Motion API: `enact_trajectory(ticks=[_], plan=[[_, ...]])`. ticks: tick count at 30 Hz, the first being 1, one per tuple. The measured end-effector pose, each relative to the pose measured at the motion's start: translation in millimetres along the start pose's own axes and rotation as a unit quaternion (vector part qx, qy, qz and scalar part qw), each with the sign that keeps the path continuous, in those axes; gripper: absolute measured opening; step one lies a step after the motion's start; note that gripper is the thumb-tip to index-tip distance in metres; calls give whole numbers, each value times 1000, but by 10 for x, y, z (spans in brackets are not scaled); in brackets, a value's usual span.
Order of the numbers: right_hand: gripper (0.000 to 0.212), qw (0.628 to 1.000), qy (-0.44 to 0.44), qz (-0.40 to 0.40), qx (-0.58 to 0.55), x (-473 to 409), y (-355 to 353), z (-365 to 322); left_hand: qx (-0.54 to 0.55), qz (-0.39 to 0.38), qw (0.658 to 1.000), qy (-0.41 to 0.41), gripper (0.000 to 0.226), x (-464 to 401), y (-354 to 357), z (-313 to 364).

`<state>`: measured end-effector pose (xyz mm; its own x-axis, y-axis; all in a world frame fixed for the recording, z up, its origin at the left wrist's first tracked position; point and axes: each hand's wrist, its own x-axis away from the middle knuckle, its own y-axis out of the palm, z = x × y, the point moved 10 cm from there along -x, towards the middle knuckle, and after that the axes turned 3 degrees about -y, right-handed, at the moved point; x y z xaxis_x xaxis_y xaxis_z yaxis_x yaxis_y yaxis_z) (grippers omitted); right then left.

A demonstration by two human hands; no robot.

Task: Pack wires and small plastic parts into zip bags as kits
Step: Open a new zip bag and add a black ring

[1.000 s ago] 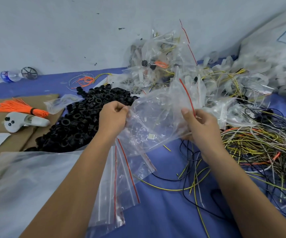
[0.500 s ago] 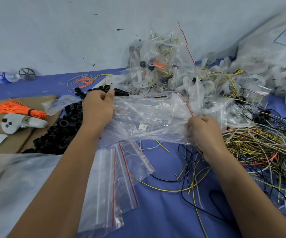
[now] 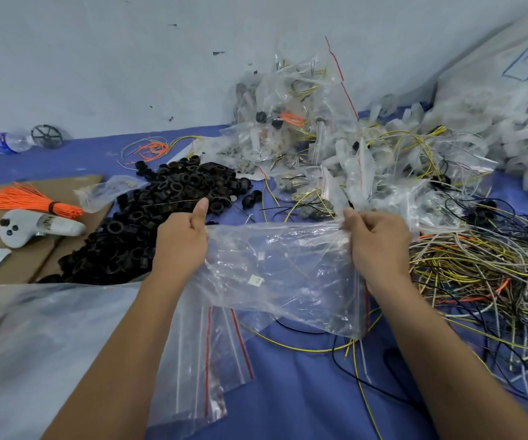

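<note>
At the centre of the frame, the left hand [image 3: 181, 241] and right hand [image 3: 378, 239] each pinch the clear plastic zip bag [image 3: 275, 274]; an uneven pull could spill its small white part [image 3: 255, 280].

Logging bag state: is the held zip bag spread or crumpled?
Spread: left hand and right hand hold the zip bag taut.
</note>
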<state>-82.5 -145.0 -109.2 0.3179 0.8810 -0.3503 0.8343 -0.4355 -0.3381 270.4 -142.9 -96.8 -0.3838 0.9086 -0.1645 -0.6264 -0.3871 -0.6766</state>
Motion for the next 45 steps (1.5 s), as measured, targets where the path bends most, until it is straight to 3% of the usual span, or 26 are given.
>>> enact_trajectory(ticks=[3, 7, 10, 15, 20, 22, 24, 27, 30, 32, 34, 37, 40, 45], plan=[[46, 997, -36, -42, 45, -12, 108, -76, -24, -43, 998, -38, 77, 26, 114, -149], [40, 994, -40, -83, 49, -16, 187, -73, 62, -109, 992, -17, 63, 14, 188, -196], [38, 994, -51, -78, 66, -5, 180, -105, 45, -96, 993, 48, 57, -8, 79, -82], [38, 988, -83, -93, 96, 25, 216, -167, -90, -46, 985, 139, 63, -21, -65, 59], [38, 985, -90, -104, 109, 30, 235, -164, -125, -112, 983, 72, 68, -93, -33, -78], [38, 982, -104, -106, 112, 38, 237, -199, -37, -173, 984, -34, 66, -111, 9, -281], [36, 981, -122, -105, 110, 50, 230, -248, 124, -214, 956, -158, 64, -96, 2, -453], [36, 977, -148, -103, 118, 75, 249, -320, 194, -122, 954, -194, 66, -197, -235, -449], [25, 975, -148, -94, 138, 101, 295, -336, 114, 88, 985, -97, 67, -190, -590, -116], [13, 979, -138, -79, 127, 115, 292, -335, 54, 192, 980, 0, 63, 3, -635, 310], [9, 981, -136, -83, 111, 135, 331, -341, 48, 177, 976, 115, 56, 255, -375, 774], [18, 974, -158, -137, 85, 223, 463, -418, -23, 71, 970, 230, 51, 600, 285, 1124], [27, 966, -174, -178, 76, 281, 525, -434, 7, 32, 985, 169, 52, 600, 556, 778], [27, 972, -169, -150, 73, 212, 484, -417, -72, 128, 989, 23, 42, 402, 161, 36]])
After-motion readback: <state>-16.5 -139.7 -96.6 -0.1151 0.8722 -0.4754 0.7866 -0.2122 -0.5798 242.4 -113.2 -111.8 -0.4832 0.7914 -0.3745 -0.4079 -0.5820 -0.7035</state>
